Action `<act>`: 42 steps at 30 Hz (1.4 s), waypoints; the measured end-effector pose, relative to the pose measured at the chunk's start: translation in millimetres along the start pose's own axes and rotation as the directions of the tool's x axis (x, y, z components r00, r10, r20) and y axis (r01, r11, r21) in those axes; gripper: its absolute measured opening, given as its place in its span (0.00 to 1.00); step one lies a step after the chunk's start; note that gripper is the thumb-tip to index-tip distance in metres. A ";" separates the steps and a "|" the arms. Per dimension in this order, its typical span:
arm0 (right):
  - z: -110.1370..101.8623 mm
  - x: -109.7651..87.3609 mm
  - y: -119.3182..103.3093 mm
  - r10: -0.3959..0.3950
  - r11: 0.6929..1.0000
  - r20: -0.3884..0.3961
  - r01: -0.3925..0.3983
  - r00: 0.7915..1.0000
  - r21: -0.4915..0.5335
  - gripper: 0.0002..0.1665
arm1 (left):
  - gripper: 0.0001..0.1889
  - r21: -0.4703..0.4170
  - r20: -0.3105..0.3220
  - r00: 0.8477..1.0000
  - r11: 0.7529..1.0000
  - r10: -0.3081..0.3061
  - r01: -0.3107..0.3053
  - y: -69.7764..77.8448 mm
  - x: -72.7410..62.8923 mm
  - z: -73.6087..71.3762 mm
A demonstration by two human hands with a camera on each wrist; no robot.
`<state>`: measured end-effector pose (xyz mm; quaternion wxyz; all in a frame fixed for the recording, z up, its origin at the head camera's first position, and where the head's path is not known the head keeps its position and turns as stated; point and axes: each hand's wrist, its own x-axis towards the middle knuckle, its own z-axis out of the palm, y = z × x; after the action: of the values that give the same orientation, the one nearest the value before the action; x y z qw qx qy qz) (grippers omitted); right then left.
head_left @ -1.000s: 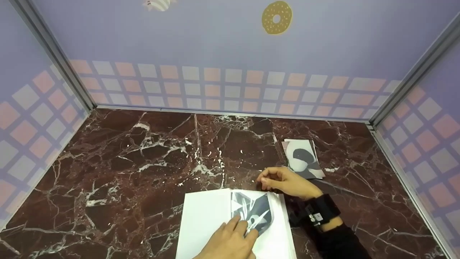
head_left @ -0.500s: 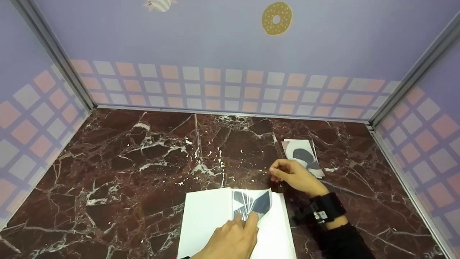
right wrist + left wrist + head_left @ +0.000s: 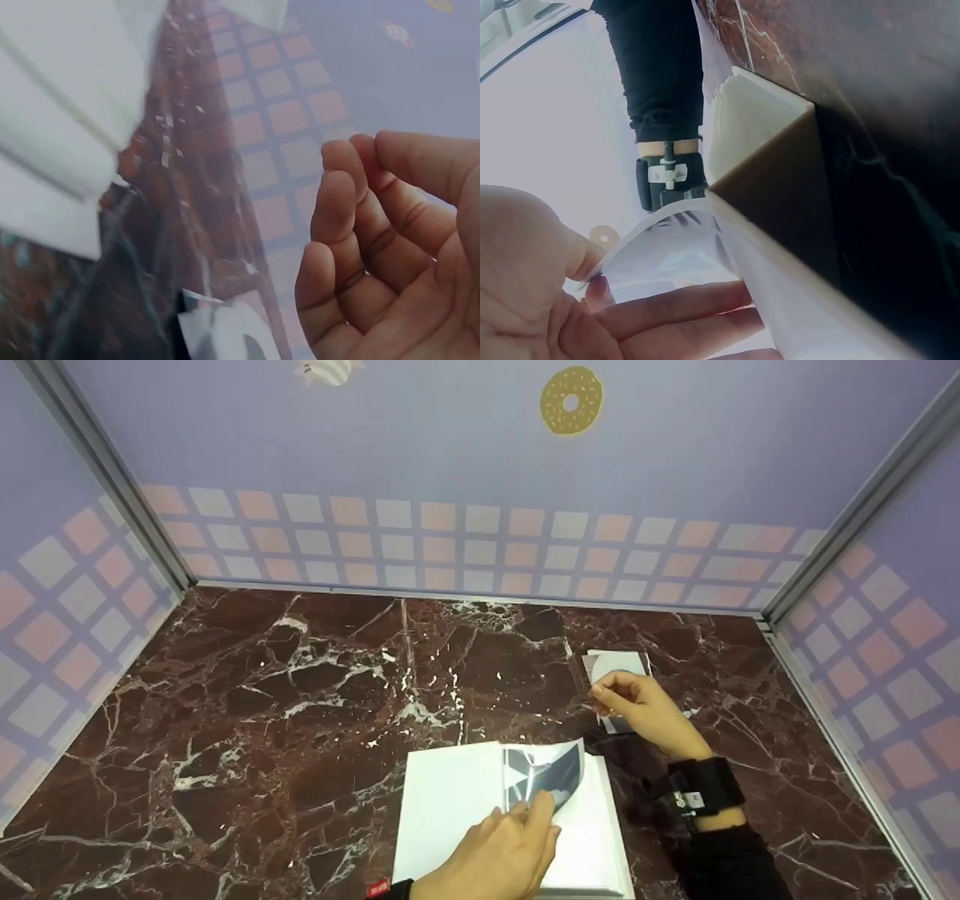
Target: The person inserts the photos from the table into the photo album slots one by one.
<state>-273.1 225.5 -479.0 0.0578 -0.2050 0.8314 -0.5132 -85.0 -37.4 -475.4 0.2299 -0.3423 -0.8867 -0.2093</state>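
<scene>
A white photo album [image 3: 446,810] lies spread at the table's front edge. One clear pocket page [image 3: 551,769], with a grey-and-white picture in it, curls up from the right half. My left hand [image 3: 499,851] pinches this page; in the left wrist view its thumb and index finger [image 3: 596,292] meet at the page's edge, other fingers behind it. Over a small stack of picture cards [image 3: 609,661] hovers my right hand [image 3: 649,712], fingers loosely curled, thumb near the index tip, nothing held. It partly hides the cards, which also show in the right wrist view [image 3: 225,330].
The dark red marbled table [image 3: 315,780] carries small white flecks behind the album. Purple panels with pink and white squares [image 3: 480,540] enclose the back and both sides. Wrist cameras on black straps [image 3: 709,787] are worn on the arms.
My right hand has moved right and away from me, from the album's top edge to over the cards. The left hand has lifted the pocket page, which curls higher. The album has shifted slightly right.
</scene>
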 end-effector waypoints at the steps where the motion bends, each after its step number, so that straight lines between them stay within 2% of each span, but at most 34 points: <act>1: -1.4 -0.3 -0.1 0.006 1.000 -0.008 -0.006 1.000 0.003 0.17 | 0.11 -0.005 -0.005 1.000 1.000 0.006 -0.006 0.4 1.4 0.6; 7: -7.0 -0.3 1.1 0.020 1.000 -0.029 -0.020 0.999 -0.004 0.18 | 0.10 -0.064 0.007 1.000 0.998 -0.005 0.006 0.9 6.7 -2.3; 14: -9.4 -0.7 2.0 0.037 0.999 -0.049 -0.037 0.998 -0.010 0.17 | 0.10 -0.119 0.007 0.998 0.991 -0.063 0.063 -5.9 6.5 -26.1; 19: -9.1 -0.7 2.0 0.060 0.998 -0.049 -0.060 0.997 0.017 0.19 | 0.09 -0.102 -0.004 0.991 0.986 -0.132 0.131 -12.0 -2.9 -45.0; 24: -9.1 -0.3 2.5 0.065 0.998 -0.052 -0.064 0.997 0.020 0.20 | 0.13 -0.078 -0.023 0.983 0.980 -0.183 0.181 -19.3 -18.1 -58.8; 27: -9.1 -0.2 3.1 0.069 0.998 -0.049 -0.068 0.996 0.014 0.20 | 0.15 -0.034 0.007 0.970 0.969 -0.244 0.244 -23.8 -28.1 -66.2; 30: -9.1 -0.6 3.8 0.072 0.997 -0.040 -0.071 0.997 0.015 0.19 | 0.15 0.018 0.088 0.937 0.941 -0.339 0.339 -28.2 -37.3 -72.8; 34: -9.5 -1.1 4.8 0.069 0.998 -0.038 -0.069 0.997 0.006 0.18 | 0.16 0.127 0.200 0.862 0.885 -0.465 0.448 -33.8 -47.7 -77.5; 39: -10.5 -1.0 6.4 0.060 0.998 -0.041 -0.060 0.997 -0.004 0.16 | 0.17 0.175 0.336 0.768 0.837 -0.546 0.518 -43.7 -56.9 -75.5; 42: -10.7 -1.0 6.6 0.059 0.998 -0.032 -0.059 0.998 -0.006 0.16 | 0.17 0.165 0.384 0.731 0.821 -0.564 0.547 -50.7 -61.8 -69.9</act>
<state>-277.3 237.3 -479.9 0.0587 -0.1724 0.8398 -0.5115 -61.4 -140.3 -464.0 -0.0307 -0.0936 -0.9801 -0.1726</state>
